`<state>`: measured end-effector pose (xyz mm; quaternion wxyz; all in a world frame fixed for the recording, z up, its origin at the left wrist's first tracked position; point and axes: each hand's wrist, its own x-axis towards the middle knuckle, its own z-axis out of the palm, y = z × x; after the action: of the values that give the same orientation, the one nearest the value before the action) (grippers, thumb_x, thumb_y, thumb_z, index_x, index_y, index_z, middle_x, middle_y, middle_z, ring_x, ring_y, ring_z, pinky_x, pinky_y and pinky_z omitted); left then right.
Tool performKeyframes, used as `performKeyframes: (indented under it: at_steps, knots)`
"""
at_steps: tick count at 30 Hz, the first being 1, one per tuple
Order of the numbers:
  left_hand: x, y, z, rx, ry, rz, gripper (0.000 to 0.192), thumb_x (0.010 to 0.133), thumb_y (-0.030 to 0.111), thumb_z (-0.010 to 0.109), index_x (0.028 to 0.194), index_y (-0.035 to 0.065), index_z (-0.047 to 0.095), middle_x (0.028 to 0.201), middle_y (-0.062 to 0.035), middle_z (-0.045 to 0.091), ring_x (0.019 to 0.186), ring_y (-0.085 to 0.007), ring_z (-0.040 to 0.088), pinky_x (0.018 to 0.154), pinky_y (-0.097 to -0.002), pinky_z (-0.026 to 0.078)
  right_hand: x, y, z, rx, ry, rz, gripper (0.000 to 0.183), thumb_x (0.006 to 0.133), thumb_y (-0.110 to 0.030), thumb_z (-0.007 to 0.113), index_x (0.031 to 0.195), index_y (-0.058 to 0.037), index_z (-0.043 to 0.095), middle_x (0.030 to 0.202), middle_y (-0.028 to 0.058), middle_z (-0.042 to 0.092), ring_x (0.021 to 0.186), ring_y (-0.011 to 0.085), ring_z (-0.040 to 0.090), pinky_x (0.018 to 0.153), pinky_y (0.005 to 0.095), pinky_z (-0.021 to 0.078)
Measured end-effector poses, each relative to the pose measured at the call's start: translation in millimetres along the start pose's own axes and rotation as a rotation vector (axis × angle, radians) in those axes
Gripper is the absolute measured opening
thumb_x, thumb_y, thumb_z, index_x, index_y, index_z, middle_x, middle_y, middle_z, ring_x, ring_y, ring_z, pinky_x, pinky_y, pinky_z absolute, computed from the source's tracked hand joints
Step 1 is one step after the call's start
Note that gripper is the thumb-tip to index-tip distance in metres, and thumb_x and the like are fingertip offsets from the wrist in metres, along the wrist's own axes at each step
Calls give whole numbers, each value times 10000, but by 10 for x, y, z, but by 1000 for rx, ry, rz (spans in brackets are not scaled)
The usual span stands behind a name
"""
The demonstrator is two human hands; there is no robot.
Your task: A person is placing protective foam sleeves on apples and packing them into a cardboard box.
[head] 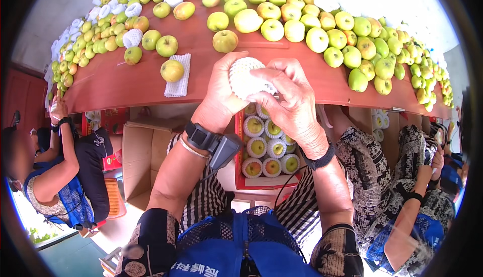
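Observation:
Both my hands are around a white foam fruit net (251, 77) above the table's near edge. My left hand (223, 88) grips it from the left side, while the fingers and thumb of my right hand (288, 96) pinch it from the right. The net looks rounded; what is inside is hidden. Left of my hands, a yellow-green apple (172, 70) rests on a flat foam net (184, 77). Loose apples (225, 41) lie just beyond my hands. Below them, a red carton (239, 175) holds several apples in foam nets (257, 147).
Many apples (351, 56) are heaped across the red-brown table (151, 88), with more foam nets (105, 11) at the left. An open cardboard box (139, 164) stands below the table edge. People sit at the left (60, 186) and right (411, 209).

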<state>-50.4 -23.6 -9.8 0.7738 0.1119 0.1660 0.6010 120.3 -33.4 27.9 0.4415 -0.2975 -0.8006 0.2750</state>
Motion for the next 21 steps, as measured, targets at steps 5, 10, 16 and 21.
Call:
performKeyframes:
  at_steps: [5,10,16,21]
  knots:
    - [39,6,62,48,156,-66,171,903,181,588,930,15,623,838,-99,682,768,-235,674,689,-356,576,-16,54,-16,37,17,-77,236,746,45,727,964,-41,691,941,101,606,859,255,644,745,329,547]
    - [-34,-13,63,76,59,38,155,895,153,591,959,17,629,855,-102,688,821,-249,687,732,-360,587,27,17,-21,246,-40,114,237,765,59,726,982,-16,664,949,76,606,875,182,642,728,304,548]
    - [-35,124,130,-69,71,126,188,893,197,589,982,38,634,879,-108,704,859,-257,695,747,-384,593,30,20,8,115,300,71,417,687,-34,840,1033,-33,608,979,69,593,809,142,600,689,304,536]
    - [45,105,7,-23,108,133,221,892,244,586,973,45,636,859,-103,705,802,-254,696,722,-390,589,-6,-137,142,6,299,-61,379,697,-86,843,988,-57,603,942,77,597,718,181,615,642,308,527]
